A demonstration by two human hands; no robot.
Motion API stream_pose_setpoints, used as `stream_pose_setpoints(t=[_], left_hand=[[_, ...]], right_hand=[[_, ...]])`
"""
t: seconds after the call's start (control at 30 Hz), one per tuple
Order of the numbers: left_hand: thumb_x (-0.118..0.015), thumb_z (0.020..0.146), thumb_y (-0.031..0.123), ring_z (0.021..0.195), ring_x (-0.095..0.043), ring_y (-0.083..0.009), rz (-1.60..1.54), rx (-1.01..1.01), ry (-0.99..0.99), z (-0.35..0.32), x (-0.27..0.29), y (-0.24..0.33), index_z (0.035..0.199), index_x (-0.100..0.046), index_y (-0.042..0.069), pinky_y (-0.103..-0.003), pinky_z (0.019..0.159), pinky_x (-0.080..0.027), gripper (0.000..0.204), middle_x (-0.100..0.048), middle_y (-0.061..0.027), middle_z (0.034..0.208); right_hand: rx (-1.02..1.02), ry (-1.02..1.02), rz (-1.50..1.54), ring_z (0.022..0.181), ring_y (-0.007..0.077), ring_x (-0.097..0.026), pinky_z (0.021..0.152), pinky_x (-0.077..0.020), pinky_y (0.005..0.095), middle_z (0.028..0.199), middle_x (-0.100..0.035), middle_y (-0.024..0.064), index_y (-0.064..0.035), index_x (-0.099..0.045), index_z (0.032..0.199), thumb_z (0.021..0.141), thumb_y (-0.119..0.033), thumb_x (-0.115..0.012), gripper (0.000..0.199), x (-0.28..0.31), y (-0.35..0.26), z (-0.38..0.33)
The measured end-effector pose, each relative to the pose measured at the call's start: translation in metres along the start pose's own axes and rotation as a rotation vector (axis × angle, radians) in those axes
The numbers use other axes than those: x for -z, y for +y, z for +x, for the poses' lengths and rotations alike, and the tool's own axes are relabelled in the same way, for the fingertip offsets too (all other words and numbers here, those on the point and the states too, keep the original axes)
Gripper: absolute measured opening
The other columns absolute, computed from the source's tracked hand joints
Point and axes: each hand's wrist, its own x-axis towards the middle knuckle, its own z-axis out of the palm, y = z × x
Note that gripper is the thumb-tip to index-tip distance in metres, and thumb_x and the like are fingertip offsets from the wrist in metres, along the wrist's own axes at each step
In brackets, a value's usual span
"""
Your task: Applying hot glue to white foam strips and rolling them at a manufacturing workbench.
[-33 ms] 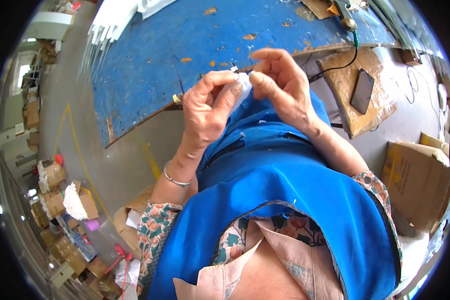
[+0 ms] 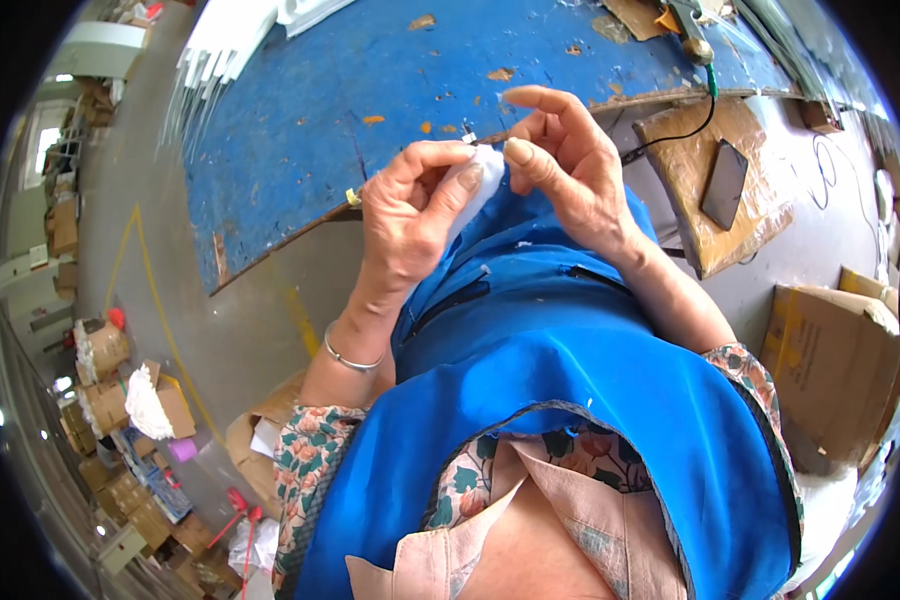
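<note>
You have the small, white, soft-looking piece of material (image 2: 489,175) in your left hand (image 2: 405,215), pinched between the thumb and the bent index finger, with the other fingers curled in behind. It lies just to the left of your right thumb tip, with its upper end poking out past the left thumbnail toward that tip. Its long axis slants, from this upper end down and slightly left toward your body, so the free end is the part nearer the right hand (image 2: 575,165). The left is the nearer of the two, since it has the grip. Your right thumb and index finger are spread, the index arched above the thumb with a gap between them; the remaining fingers are loosely bent. Whether the right thumb brushes the white piece, you cannot tell from this angle.

The piece rests on no surface. It appears over the lap of your bright blue apron (image 2: 530,330), on your side of the near edge of the blue, paint-chipped table (image 2: 300,150), about midway along the part of that edge in sight. A tiny white scrap (image 2: 468,137) shows at the same edge, just beyond your fingertips.

The piece looks plain white, rounded at the upper end and narrower lower down, with faint shading. Your left thumb covers part of it, so its full outline is hidden.
</note>
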Motion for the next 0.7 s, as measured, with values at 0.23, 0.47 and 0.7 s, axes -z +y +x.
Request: stream_pose_setpoints(t=[0.23,0.47,0.7], left_hand=[[-0.068,0.087,-0.001,0.086,-0.065,-0.0107,-0.282,0.163,-0.119,0.005,0.010,0.007,0.099,-0.065,0.002,-0.024,0.078,-0.054,0.013,-0.070,-0.0087,0.094],[-0.069,0.086,0.000,0.083,-0.064,-0.0090,-0.202,0.100,-0.076,-0.001,0.005,0.001,0.096,-0.067,0.002,-0.021,0.076,-0.053,0.011,-0.070,-0.0063,0.092],[-0.069,0.086,0.003,0.080,-0.066,-0.0123,-0.246,0.277,-0.152,0.006,0.005,0.006,0.107,-0.058,0.000,-0.022,0.071,-0.054,0.024,-0.070,-0.0096,0.091]], right_hand=[[-0.101,-0.228,0.042,0.070,0.0046,-0.054,0.062,-0.0461,0.0208,0.080,-0.063,-0.0003,-0.0011,-0.066,0.105,0.092,-0.017,-0.068,0.021,0.003,-0.003,0.001],[0.111,-0.214,-0.233,0.066,0.0063,-0.056,0.058,-0.0467,0.0225,0.078,-0.064,0.0023,-0.0017,-0.061,0.092,0.093,-0.010,-0.065,0.009,0.003,-0.003,-0.005],[-0.231,-0.192,0.023,0.059,0.0080,-0.053,0.054,-0.0437,0.0217,0.075,-0.062,0.0035,-0.0020,-0.061,0.109,0.097,-0.020,-0.059,0.022,0.012,-0.012,0.000]])
